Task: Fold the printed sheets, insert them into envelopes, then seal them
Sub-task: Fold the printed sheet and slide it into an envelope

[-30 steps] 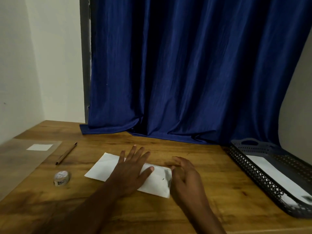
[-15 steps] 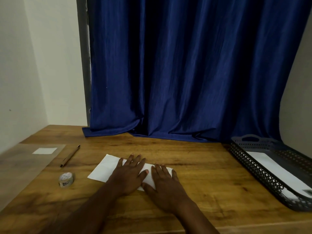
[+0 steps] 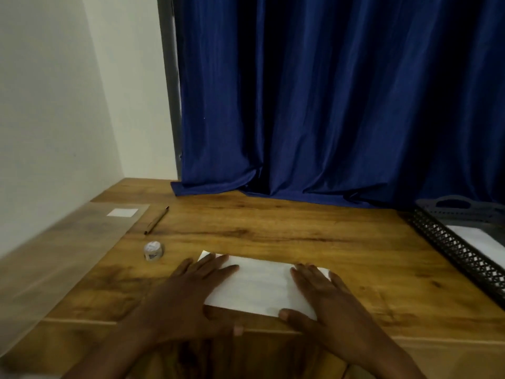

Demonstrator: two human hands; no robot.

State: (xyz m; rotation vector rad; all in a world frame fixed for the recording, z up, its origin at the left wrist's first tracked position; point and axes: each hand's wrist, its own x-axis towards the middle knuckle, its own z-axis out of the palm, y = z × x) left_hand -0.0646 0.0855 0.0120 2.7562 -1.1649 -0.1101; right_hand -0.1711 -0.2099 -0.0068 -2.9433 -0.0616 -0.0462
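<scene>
A white envelope or folded sheet (image 3: 259,287) lies flat on the wooden table (image 3: 273,231), near its front edge. My left hand (image 3: 188,299) presses on its left end with straight, spread fingers. My right hand (image 3: 325,299) lies flat on its right end, thumb at the near edge. Both palms face down. A small roll of tape (image 3: 153,251) stands to the left of the paper. Whether the paper is an envelope or a sheet I cannot tell.
A brown pen (image 3: 156,220) lies beyond the tape. A clear plastic sleeve (image 3: 68,247) holding a small white card (image 3: 122,212) covers the table's left side. A black mesh tray (image 3: 459,250) with white paper (image 3: 481,242) sits at the right. A blue curtain (image 3: 328,105) hangs behind.
My hands have slid apart along the paper, left hand to its left end and right hand to its right end. The camera has dipped closer to the table.
</scene>
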